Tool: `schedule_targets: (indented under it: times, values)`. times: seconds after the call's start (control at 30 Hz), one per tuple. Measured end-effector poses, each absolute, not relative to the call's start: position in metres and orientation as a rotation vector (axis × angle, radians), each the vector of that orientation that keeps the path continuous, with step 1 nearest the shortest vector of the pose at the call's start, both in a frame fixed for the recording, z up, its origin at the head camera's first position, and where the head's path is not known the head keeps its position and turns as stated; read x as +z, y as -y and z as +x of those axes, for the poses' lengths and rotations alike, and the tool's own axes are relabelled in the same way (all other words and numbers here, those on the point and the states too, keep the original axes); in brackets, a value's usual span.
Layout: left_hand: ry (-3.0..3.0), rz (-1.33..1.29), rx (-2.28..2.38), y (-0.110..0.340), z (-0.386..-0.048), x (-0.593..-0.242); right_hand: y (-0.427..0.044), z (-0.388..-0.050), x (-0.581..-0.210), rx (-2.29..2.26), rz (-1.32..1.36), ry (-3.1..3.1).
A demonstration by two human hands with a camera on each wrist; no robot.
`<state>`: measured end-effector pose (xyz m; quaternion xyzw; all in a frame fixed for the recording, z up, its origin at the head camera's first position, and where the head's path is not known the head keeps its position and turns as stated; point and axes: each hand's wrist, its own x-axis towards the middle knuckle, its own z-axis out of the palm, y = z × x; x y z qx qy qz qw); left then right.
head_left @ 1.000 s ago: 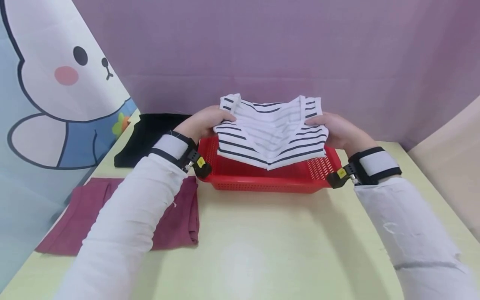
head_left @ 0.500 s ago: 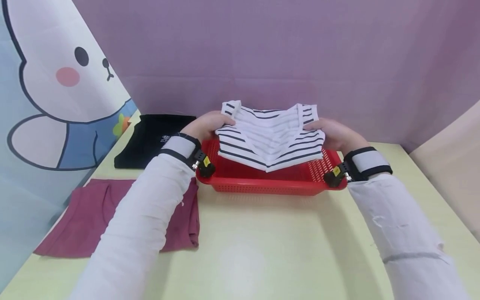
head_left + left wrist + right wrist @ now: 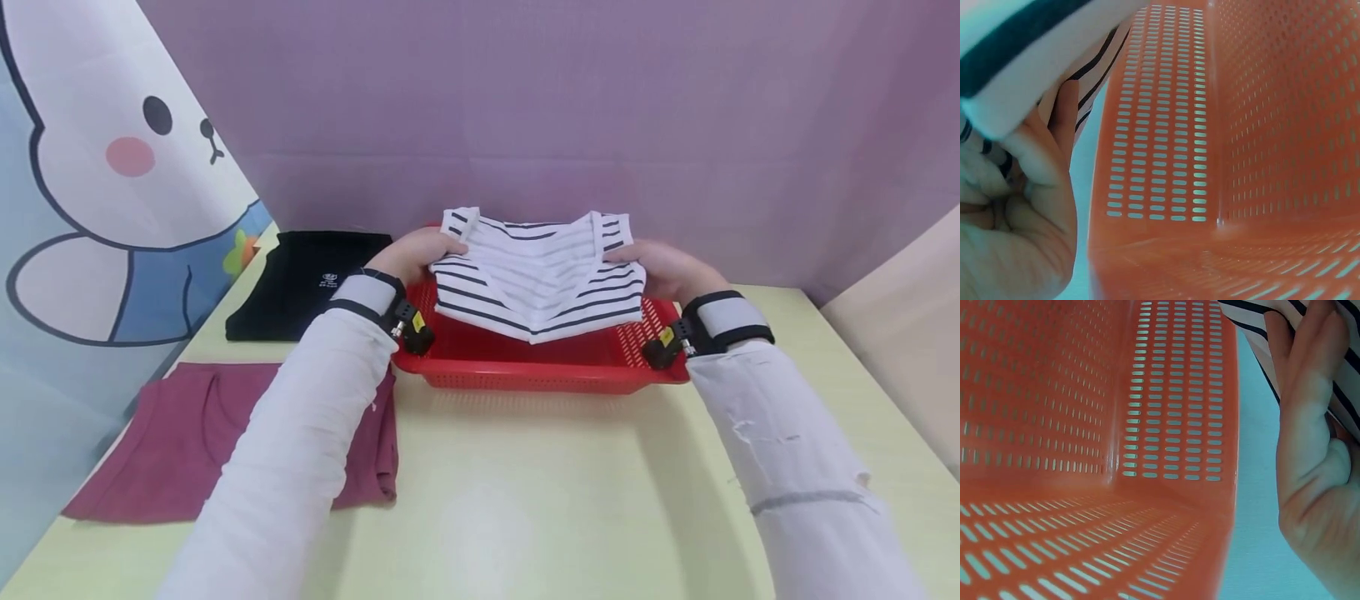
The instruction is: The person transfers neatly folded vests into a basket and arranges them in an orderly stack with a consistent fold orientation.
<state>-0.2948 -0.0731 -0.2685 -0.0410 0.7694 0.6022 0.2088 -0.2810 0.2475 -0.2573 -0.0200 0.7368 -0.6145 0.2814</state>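
Holding a folded striped garment (image 3: 536,321) over the opening of a red basket (image 3: 536,377) looks like the step in hand, probably setting it inside. The garment sits at the middle of the head view, a little toward 1 o'clock; whether its underside touches the basket floor is hidden. The left hand (image 3: 422,252) grips its edge at 9 o'clock, thumb on top and fingers tucked beneath, closed about the cloth. The right hand (image 3: 669,268) pinches the opposite edge at 3 o'clock in much the same way.

As I judge it, the next move calls for an even lowering with both hands level, so that the folds stay stacked, then a gentle loosening of the fingers. If one side dropped first, the soft layers could slip or bunch against the rim.

The garment is white with thin dark stripes. Plain white bands border a broad V-shaped opening, inside which paler stripes show; its near edge sags to a blunt point at 6 o'clock. The cloth looks thin and limp, with slight creases.

From the basket, a black garment (image 3: 300,283) lies toward 9 o'clock and a maroon garment (image 3: 176,446) toward 8, both on the pale surface (image 3: 517,467).
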Motion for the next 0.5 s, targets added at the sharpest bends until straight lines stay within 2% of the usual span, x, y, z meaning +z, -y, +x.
schedule_targets:
  times: [0.5]
  values:
    - [-2.108, -0.136, 1.702, 0.070, -0.295, -0.289, -0.250, -0.281, -0.279, -1.662, 0.082, -1.922]
